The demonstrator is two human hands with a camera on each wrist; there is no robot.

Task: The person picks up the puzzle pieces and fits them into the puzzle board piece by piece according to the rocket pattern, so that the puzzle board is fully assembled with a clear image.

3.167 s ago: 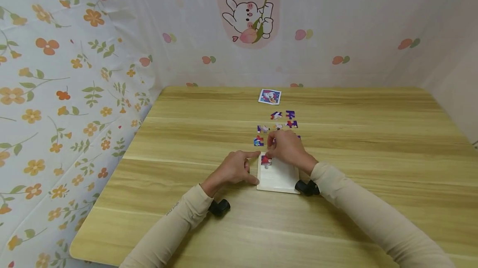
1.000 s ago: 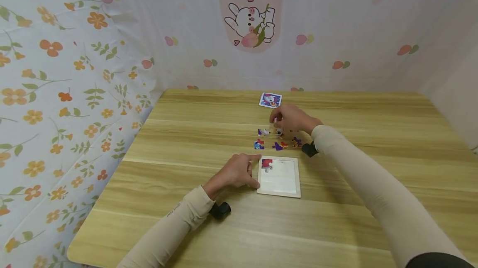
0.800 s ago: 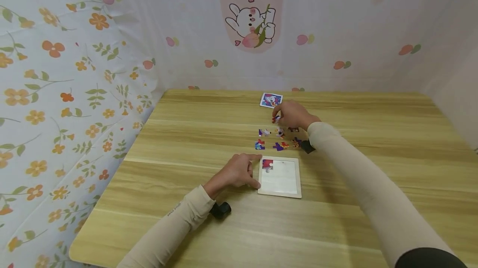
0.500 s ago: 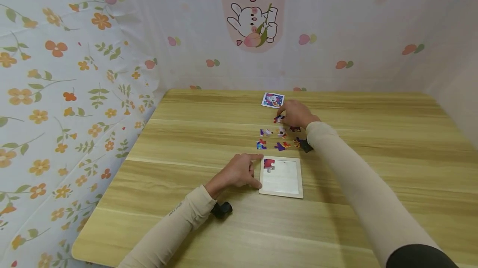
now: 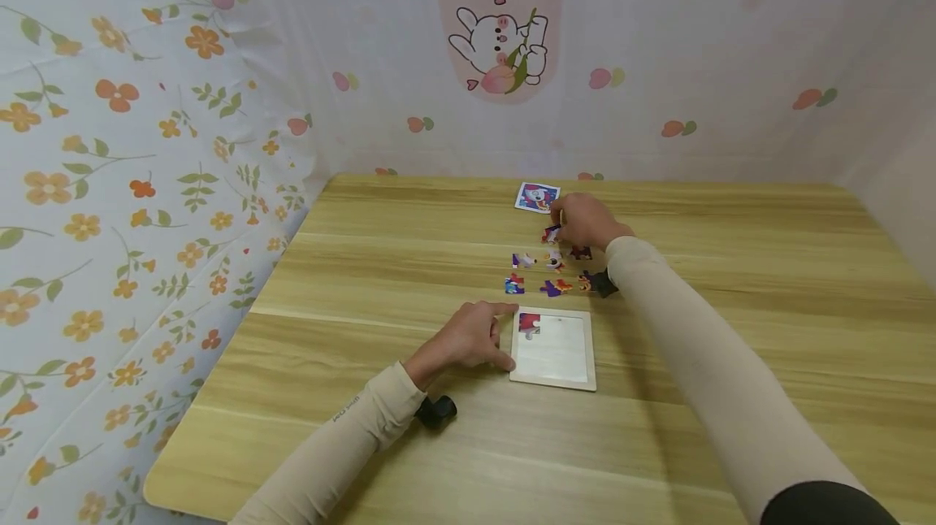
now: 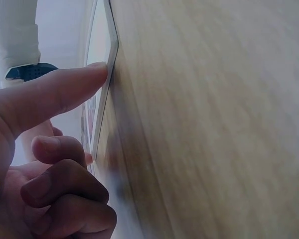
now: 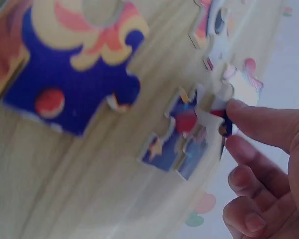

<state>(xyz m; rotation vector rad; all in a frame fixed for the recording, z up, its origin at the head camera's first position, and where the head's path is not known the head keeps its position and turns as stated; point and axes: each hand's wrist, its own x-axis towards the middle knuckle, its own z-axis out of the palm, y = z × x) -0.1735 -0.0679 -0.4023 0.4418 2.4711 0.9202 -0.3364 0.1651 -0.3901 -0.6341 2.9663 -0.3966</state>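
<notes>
My left hand (image 5: pixel 471 336) sits at the left side of a pale square puzzle tray (image 5: pixel 590 352). Its straight index finger and thumb touch the tray's edge near two corners, while the other fingers curl in, as the left wrist view shows. One red-and-white piece (image 5: pixel 529 324) lies in the tray's upper left corner. Farther back, my right hand (image 5: pixel 587 222) pinches a white, red and blue puzzle piece (image 7: pixel 245 85) between thumb and fingertip, close over the table. Other loose pieces lie around that hand, including a white-and-purple one (image 5: pixel 523 261) and a blue-and-red one (image 5: pixel 514 284).
Behind the pieces lies a small picture card (image 5: pixel 537 197), close to the right fingertips. A purple-and-orange piece (image 5: pixel 556 288) lies just beyond the tray. Black cameras are strapped at both wrists, the left one (image 5: pixel 436 411) near the table. A patterned cloth (image 5: pixel 351 127) hangs behind the table.
My right hand has left the tray's upper left corner, where the red-and-white piece now lies uncovered, and reached back to pinch another piece. Lately it has shifted slightly right. The left hand stays at the tray.
</notes>
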